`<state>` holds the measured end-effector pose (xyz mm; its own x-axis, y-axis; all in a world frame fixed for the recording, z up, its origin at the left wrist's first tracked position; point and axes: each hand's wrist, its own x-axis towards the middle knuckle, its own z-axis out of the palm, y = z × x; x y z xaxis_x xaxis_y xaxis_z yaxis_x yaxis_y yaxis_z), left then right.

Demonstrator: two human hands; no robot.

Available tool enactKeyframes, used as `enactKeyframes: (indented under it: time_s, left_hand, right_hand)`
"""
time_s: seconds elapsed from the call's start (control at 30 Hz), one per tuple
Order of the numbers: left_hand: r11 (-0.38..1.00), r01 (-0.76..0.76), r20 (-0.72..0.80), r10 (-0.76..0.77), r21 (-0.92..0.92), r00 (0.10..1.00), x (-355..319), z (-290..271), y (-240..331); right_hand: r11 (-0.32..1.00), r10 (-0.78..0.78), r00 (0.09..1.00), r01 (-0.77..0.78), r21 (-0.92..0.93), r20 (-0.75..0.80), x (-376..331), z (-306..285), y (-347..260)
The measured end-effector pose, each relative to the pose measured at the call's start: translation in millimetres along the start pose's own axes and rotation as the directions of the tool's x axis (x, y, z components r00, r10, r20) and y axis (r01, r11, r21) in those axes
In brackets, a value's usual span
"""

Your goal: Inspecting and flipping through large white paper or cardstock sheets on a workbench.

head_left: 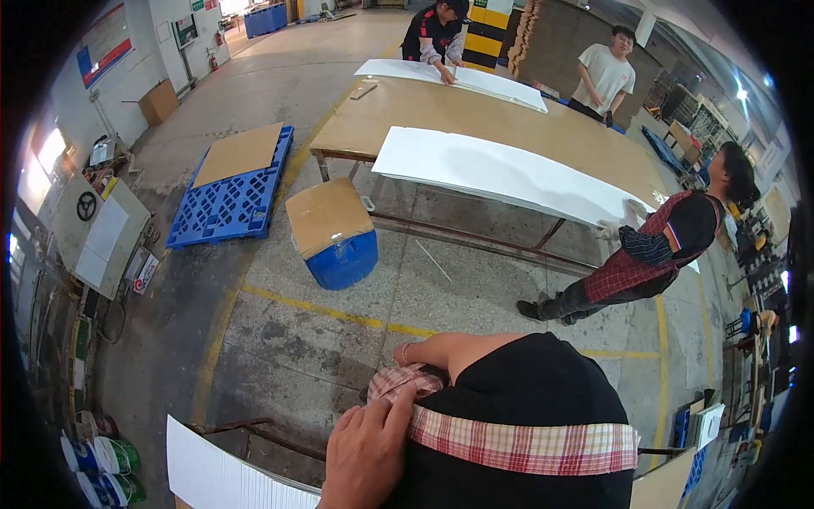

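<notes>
A person in a black top (526, 382) stands right in front of me with their back to me. A red-and-white plaid band (526, 445) runs across that back. My left hand (365, 454) comes up from the lower edge and its fingers pinch the band's left end. The person's own bare arm (449, 348) bends back, and its hand rests by a plaid cuff (403, 382) just above my fingers. My right hand is out of sight.
A white sheet corner (220, 475) lies at lower left. Ahead stand a blue barrel topped with cardboard (335, 237), a blue pallet (229, 199) and a long wooden table (475, 114) with white sheets. A co-worker (661, 250) leans at its right end, and two people are at the far end.
</notes>
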<state>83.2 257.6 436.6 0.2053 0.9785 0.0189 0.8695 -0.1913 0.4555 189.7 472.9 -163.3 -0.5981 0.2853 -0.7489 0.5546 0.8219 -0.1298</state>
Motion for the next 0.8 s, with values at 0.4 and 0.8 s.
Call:
enactKeyframes:
  time_s: [0.4,0.8]
  left_hand:
    - [0.988,-0.061,-0.139,0.041,-0.140,0.989,-4,-1,-17]
    - [0.047,0.998,-0.051,-0.998,-0.038,0.045,-234,155,-122]
  right_hand:
    - [1.000,-0.006,1.000,0.006,0.026,-0.016,-4,-2,3]
    - [0.991,-0.121,0.990,0.116,0.067,0.071,-53,-64,30]
